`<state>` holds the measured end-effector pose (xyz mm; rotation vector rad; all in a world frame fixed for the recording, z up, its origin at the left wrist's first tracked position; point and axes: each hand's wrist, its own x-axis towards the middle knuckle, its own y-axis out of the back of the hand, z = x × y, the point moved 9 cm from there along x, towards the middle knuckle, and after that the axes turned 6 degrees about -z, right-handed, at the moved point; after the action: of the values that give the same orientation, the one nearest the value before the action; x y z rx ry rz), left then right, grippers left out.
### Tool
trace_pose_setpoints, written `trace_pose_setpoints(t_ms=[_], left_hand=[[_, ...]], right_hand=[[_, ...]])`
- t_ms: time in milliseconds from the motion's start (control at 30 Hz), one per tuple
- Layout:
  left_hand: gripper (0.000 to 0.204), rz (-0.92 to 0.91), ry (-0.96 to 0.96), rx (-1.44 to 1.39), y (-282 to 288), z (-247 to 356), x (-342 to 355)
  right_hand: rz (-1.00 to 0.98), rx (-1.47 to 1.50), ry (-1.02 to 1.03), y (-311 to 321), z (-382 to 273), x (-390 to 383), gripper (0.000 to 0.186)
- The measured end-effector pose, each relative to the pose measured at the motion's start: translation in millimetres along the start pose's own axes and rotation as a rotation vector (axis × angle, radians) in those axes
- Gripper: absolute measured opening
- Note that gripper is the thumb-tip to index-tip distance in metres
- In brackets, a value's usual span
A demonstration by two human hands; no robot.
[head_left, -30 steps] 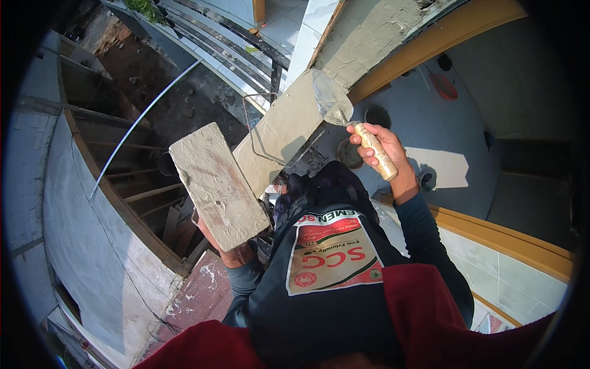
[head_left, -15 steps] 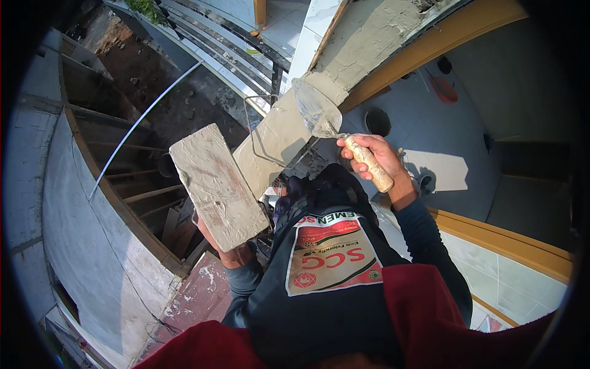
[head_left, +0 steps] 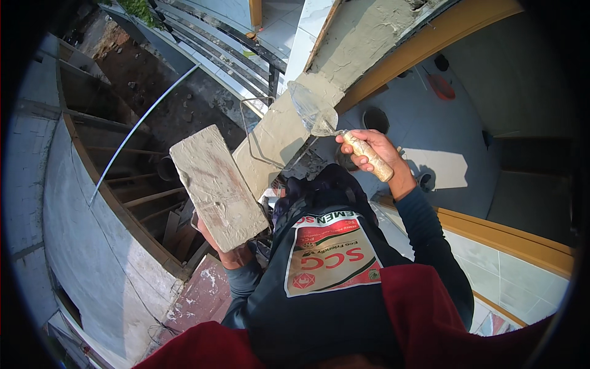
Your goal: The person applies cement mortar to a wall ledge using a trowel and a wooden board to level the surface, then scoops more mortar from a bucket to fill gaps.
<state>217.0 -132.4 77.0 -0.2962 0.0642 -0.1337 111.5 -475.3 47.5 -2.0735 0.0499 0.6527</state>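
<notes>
My right hand (head_left: 381,150) is wrapped around the pale wooden handle of a pointed trowel (head_left: 312,111). Its grey, mortar-smeared blade points up and away, over the wet plaster surface (head_left: 279,136); whether it touches cannot be told. On the left, a rectangular plastering float (head_left: 218,187) lies tilted, its face coated in thin mortar. My left hand (head_left: 228,249) holds it from beneath; most of those fingers and any handle are hidden behind it. A bent metal rod (head_left: 247,126) crosses the plaster strip between the two tools.
Below left is a drop with wooden beams (head_left: 144,198) beside a curved grey wall (head_left: 80,197). A pale blue pipe (head_left: 140,122) arcs past. Dark metal railing (head_left: 215,34) runs at the top. Right, a yellow-brown frame (head_left: 430,46) borders a floor with a dark bucket (head_left: 375,120) and orange basin (head_left: 441,87).
The trowel and my right hand have shifted very slightly left in the picture. My left hand keeps hold of the float, nearly still.
</notes>
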Motion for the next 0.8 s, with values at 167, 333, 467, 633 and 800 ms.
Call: trace_pose_setpoints(t_ms=[167,333,467,633,800], left_hand=[[0.043,0.04,0.0,-0.11,1,1,-2],[0.042,0.031,0.028,-0.091,3,-5,-1],[0.042,0.03,0.041,-0.076,9,-7,-1],[0.038,-0.052,0.01,-0.124,1,-4,-2],[0.038,-0.076,0.02,-0.13,2,-3,-3]], right_hand=[[-0.069,-0.118,-0.049,-14,3,-11,0.04],[-0.006,-0.034,0.056,25,-21,-13,0.041],[-0.045,0.01,-0.124,-2,24,-3,0.042],[-0.075,-0.081,-0.286,-41,62,-7,0.037],[0.127,-0.393,0.005,-38,13,-31,0.032]])
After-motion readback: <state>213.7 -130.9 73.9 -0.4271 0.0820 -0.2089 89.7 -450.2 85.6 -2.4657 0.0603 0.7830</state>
